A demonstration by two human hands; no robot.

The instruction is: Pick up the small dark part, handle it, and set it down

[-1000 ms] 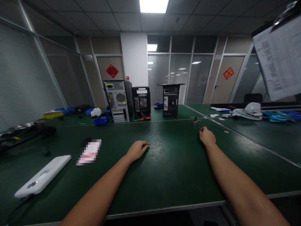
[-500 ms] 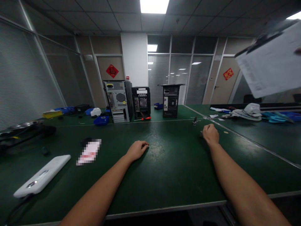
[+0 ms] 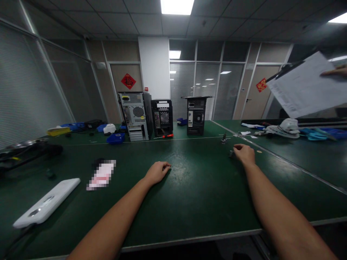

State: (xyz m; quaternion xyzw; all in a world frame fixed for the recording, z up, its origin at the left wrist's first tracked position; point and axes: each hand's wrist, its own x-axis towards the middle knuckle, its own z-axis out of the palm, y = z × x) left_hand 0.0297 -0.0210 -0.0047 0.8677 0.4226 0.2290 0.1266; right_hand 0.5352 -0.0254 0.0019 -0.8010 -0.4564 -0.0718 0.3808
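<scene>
My left hand (image 3: 158,172) rests on the green tabletop (image 3: 189,202) with its fingers curled and thumb close to them; I see nothing in it. My right hand (image 3: 244,154) lies farther out on the right, fingers curled and pinched at a small grey metal part (image 3: 231,154). That part sits at the fingertips, low on the tabletop, and its kind is too small to make out. Just beyond it stands another small dark metal piece (image 3: 223,138), upright with a wider base.
Three computer cases, a grey one (image 3: 137,115), a small black one (image 3: 163,117) and another black one (image 3: 195,117), stand at the back. A red screwdriver (image 3: 168,135) lies before them. Left are a white power bank-like device (image 3: 47,202) and a blurred-out pink item (image 3: 102,175). A co-worker's hand (image 3: 336,72) holds papers (image 3: 303,85).
The papers at upper right have swung lower, and the co-worker's hand now shows more. My right hand has shifted slightly, uncovering more of the small metal part. My left hand stays still.
</scene>
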